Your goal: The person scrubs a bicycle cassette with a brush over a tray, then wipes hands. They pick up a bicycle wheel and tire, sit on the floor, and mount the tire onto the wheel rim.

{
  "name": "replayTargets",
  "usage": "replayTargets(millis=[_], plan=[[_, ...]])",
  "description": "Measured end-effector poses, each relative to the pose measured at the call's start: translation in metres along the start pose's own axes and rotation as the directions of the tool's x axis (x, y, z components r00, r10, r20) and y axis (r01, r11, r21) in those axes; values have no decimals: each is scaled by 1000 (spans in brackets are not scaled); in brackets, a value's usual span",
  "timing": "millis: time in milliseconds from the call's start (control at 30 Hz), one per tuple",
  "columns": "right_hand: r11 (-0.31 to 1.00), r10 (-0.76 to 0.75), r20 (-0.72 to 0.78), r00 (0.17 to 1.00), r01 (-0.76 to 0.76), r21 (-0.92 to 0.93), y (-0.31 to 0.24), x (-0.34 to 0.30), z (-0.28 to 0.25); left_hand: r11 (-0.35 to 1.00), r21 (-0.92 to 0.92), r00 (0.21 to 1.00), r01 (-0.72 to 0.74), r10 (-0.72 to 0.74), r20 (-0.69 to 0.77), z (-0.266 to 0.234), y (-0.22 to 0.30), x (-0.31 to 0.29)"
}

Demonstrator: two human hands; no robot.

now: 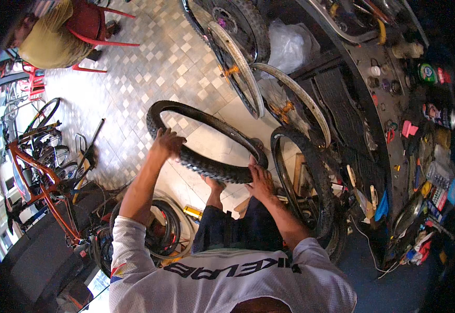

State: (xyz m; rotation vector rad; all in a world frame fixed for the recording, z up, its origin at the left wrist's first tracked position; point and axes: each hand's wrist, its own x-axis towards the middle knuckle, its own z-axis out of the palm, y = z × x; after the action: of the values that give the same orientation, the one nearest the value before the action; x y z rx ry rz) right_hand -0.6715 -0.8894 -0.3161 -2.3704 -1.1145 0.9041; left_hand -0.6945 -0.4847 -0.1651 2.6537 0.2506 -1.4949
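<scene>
1. A black knobbly tyre (214, 170) lies in the middle of what I see, tilted just over the floor (128, 104) of pale and brown tiles. I take it as my clock's centre, with twelve straight ahead of the person.
2. The left hand (169, 143) is at nine o'clock on the tyre, its fingers bent over the band and closed around it. Some of the fingertips are out of sight.
3. The right hand (261, 182) is at four o'clock, its fingers laid fairly straight against the near edge. It touches the tyre, but I cannot tell whether it pinches it.
4. At six o'clock, a bare foot (215, 184) shows just beside the tyre's near edge.
5. Between three and four o'clock, a second black tyre (315, 166) stands near the right hand, well tilted.
6. Around one o'clock is a wheel (231, 71) with an orange hub; another wheel (285, 110), also orange-hubbed, is at about two, with a clear plastic bag (290, 46) beyond them.
7. Along two to four o'clock runs a dark table (362, 62), crowded with tools and small containers.
8. Well apart, an orange bike frame (44, 182) stands toward eight or nine, and a person (55, 39) sits on a red chair (87, 23) at ten.
</scene>
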Motion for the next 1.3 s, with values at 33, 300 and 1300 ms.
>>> replayTargets(millis=[33,300,1300], plan=[[999,1,49,999,-3,46,-9,8,-3,1000,-22,996,-6,7,86,-35,4,10],[987,-123,-76,989,130,91,-51,7,22,103,-916,635,-387,-691,-346,-112,74,264],[949,-315,-171,934,309,-61,-51,-42,-21,49,-556,308,-829,-791,-529,-39,-155,-146]])
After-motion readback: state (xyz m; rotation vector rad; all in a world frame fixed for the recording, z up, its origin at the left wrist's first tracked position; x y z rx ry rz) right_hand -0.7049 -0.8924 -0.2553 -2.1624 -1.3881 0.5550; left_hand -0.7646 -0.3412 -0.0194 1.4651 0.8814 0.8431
